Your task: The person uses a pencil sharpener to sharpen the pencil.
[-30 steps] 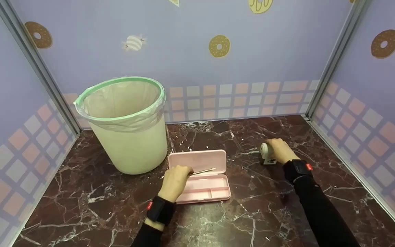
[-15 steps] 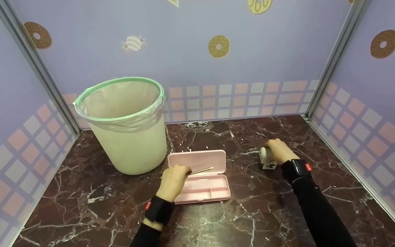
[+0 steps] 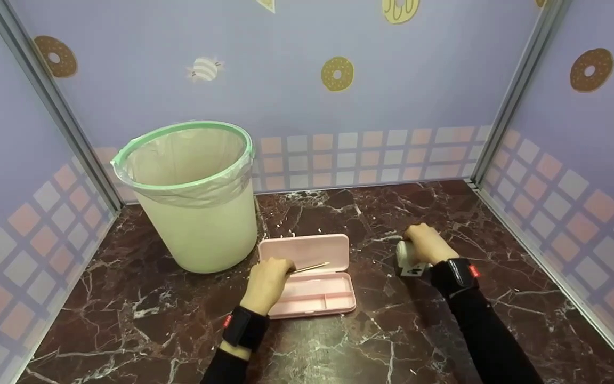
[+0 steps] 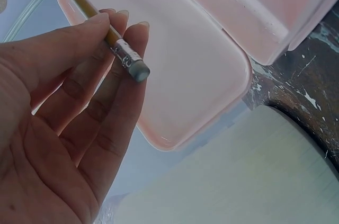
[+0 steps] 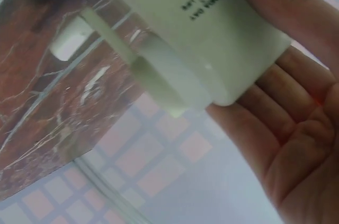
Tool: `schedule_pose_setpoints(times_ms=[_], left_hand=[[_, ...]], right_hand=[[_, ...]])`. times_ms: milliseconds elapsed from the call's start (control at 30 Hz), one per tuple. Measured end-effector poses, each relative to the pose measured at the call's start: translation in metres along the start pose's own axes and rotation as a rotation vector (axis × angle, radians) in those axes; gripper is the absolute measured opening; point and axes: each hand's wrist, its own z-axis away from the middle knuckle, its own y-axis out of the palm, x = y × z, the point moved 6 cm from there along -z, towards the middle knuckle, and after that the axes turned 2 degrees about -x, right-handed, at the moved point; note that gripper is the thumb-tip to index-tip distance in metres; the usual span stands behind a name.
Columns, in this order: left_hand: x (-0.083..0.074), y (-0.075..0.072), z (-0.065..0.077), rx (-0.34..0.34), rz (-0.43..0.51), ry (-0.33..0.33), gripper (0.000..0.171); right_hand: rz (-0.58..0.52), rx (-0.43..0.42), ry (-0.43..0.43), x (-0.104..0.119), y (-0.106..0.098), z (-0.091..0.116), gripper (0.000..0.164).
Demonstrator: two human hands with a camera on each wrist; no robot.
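Observation:
My left hand (image 3: 267, 284) pinches a pencil (image 3: 312, 268) near its eraser end, between thumb and fingers. The pencil's silver ferrule and grey-green eraser (image 4: 140, 70) show in the left wrist view, and its tip points right in the head view. Behind it lies an open pink pencil case (image 3: 312, 248), its lid laid back and its bottom divided into compartments. To the right, my right hand (image 3: 428, 243) grips a pale crank pencil sharpener (image 5: 222, 38) with a printed cartoon. Its crank arm (image 5: 114, 38) with a white knob sticks out over the table in the right wrist view.
A tall pale bin (image 3: 205, 226) with a green rim and a plastic liner stands left of the case. Small white bits (image 3: 280, 234) are scattered on the dark marbled table (image 3: 339, 352) behind the case. Patterned walls enclose the back and both sides.
My right hand has drawn the sharpener slightly toward me, and the sharpener has turned a little. My left hand keeps the pencil over the case, almost still.

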Motion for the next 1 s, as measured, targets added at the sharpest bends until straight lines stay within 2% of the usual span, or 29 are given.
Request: schedule_pose_setpoints(times_ms=[167, 333, 567, 733, 1000], left_hand=[[0.0, -0.001, 0.002, -0.02, 0.001, 0.008, 0.007], [-0.001, -0.001, 0.002, -0.016, 0.001, 0.009, 0.006], [-0.006, 0.0, 0.002, -0.003, -0.004, 0.026, 0.003], [-0.017, 0.0, 0.003, 0.026, -0.005, 0.059, 0.004], [-0.044, 0.005, 0.0, 0.08, 0.007, 0.11, 0.004]], right_hand=[[0.024, -0.005, -0.009, 0.017, 0.001, 0.008, 0.035], [0.022, -0.02, -0.059, 0.033, 0.002, 0.017, 0.037], [0.001, 0.006, -0.102, 0.052, 0.007, 0.028, 0.037], [0.005, 0.01, -0.117, 0.065, 0.01, 0.032, 0.038], [0.047, -0.015, -0.144, 0.078, 0.013, 0.032, 0.037]])
